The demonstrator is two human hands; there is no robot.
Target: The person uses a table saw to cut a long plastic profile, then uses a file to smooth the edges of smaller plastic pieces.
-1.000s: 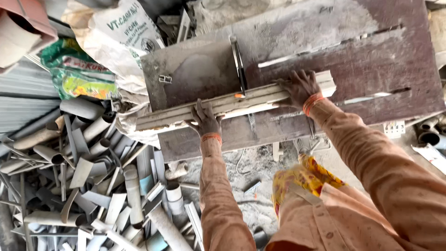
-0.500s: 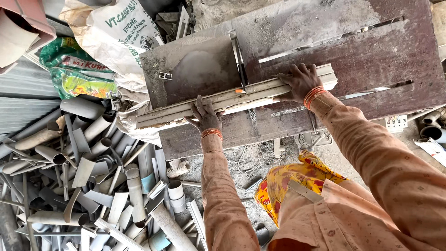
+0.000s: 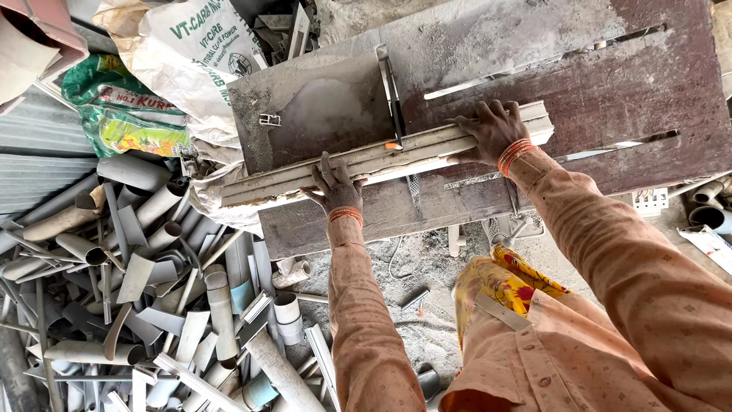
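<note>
Both hands press flat, fingers spread, on a long pale strip (image 3: 381, 156) mid-frame on the dusty desk (image 3: 610, 99): left hand (image 3: 335, 187), right hand (image 3: 494, 130), neither grip closed around it.

The strip (image 3: 381, 159) is a long, pale, dusty length of ribbed plastic profile, off-white with grey grime along its grooves. It lies flat across the saw table (image 3: 610, 99), slanting slightly upward from left to right. Its left end juts past the table's edge, out over the scrap pile; its right end stops near the table's middle. The blade (image 3: 392, 91) stands upright in its slot and meets the strip about midway, where a small orange mark shows. The table is a dark, reddish-brown board, coated with grey dust.
</note>
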